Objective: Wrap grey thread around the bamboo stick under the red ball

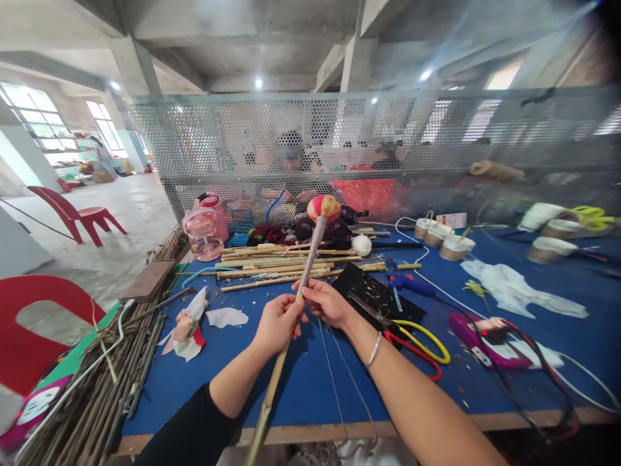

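A bamboo stick [268, 396] slants up from the table's front edge, its upper part wrapped in grey material [313, 251]. At its far end sits a round head [324, 208] covered in red and yellow cloth. My left hand [281, 321] is closed around the stick just below the wrapping. My right hand [326, 303] pinches at the lower end of the wrapping, right beside the left. Thin grey strings [331, 369] hang beneath the hands toward the table edge; where they start is hidden.
Bamboo sticks [272, 262] lie behind the hands near a white ball [361, 244]. To the right are scissors [417, 343], a blue glue gun [410, 282], cups [456, 246] and cables. Thin branches [111, 382] pile up at left. A perforated metal screen [233, 142] stands behind.
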The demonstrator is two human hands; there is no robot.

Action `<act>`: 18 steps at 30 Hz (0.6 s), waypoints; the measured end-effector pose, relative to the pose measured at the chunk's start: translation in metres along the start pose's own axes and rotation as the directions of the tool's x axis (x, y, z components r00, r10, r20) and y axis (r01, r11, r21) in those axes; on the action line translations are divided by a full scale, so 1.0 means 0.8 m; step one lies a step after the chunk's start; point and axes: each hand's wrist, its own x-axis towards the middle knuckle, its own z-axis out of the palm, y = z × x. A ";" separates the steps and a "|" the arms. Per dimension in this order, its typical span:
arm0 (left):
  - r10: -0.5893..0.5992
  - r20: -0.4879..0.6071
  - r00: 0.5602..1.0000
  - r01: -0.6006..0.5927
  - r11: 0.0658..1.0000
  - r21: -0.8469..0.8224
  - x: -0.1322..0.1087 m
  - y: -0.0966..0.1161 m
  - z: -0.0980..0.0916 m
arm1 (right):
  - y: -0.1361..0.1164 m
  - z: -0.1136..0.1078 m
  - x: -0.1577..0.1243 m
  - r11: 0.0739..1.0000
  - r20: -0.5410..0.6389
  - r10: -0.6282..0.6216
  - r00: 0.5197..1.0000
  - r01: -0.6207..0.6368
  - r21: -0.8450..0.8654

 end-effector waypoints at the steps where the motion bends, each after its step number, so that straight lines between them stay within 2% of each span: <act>1: -0.028 0.028 0.999 0.029 0.999 -0.043 0.000 0.001 0.000 | 0.000 -0.002 -0.001 1.000 0.019 0.014 1.000 -0.014 0.012; 3: -0.114 0.079 0.990 0.122 0.985 -0.119 -0.001 0.004 0.001 | 0.002 -0.003 -0.001 1.000 0.028 0.018 0.999 -0.018 -0.005; 5: -0.177 0.078 0.981 0.187 0.972 -0.143 -0.002 0.004 0.001 | 0.005 -0.002 0.001 0.999 -0.002 0.000 1.000 -0.001 -0.051; 7: -0.153 -0.016 0.988 0.151 0.985 -0.086 -0.002 0.004 0.002 | 0.008 0.002 0.005 0.995 -0.054 -0.022 0.998 0.016 -0.098; 10: -0.045 -0.155 0.987 0.051 0.998 0.032 -0.002 0.002 0.002 | 0.009 0.007 0.007 0.995 -0.090 -0.031 0.995 0.023 -0.098; 12: -0.013 -0.147 0.989 0.018 0.999 0.033 -0.003 0.003 0.001 | 0.007 0.009 0.007 0.999 -0.056 -0.016 0.998 0.014 -0.045; 15: 0.013 -0.079 0.997 -0.014 1.000 -0.020 -0.004 0.009 0.001 | 0.005 0.007 0.005 1.000 0.017 0.014 1.000 -0.014 0.015; 18: 0.006 -0.022 1.000 -0.006 0.999 -0.036 -0.005 0.012 0.000 | 0.008 0.003 0.005 1.000 -0.001 -0.002 1.000 0.002 0.011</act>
